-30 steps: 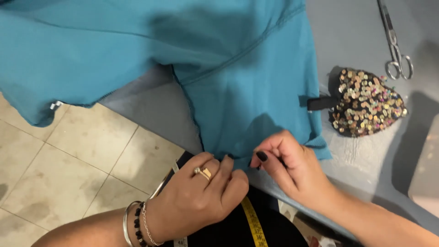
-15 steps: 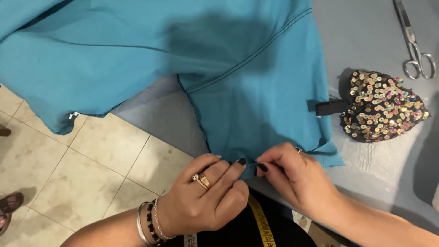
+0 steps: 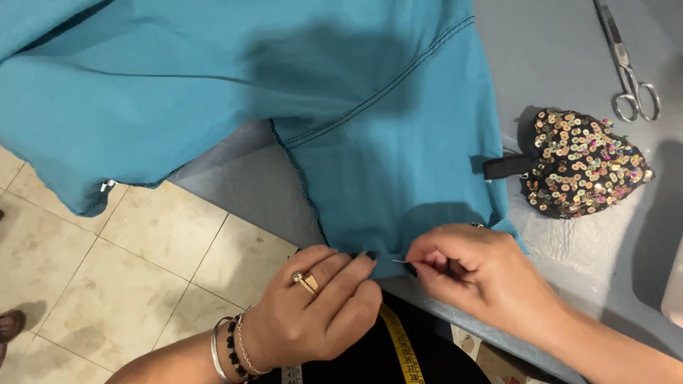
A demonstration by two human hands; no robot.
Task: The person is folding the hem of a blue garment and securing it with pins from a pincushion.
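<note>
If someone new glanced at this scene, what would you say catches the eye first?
The big teal fabric spread over the grey table dominates the view. At its near edge the left hand pinches the hem while the right hand holds a thin pin to it. To the right lie a sequinned heart-shaped cushion and, beyond it, steel scissors.

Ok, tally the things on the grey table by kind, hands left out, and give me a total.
Teal fabric: 1
Sequinned heart-shaped cushion: 1
Scissors: 1
Pin or needle at the fabric's edge: 1
Total: 4
</note>
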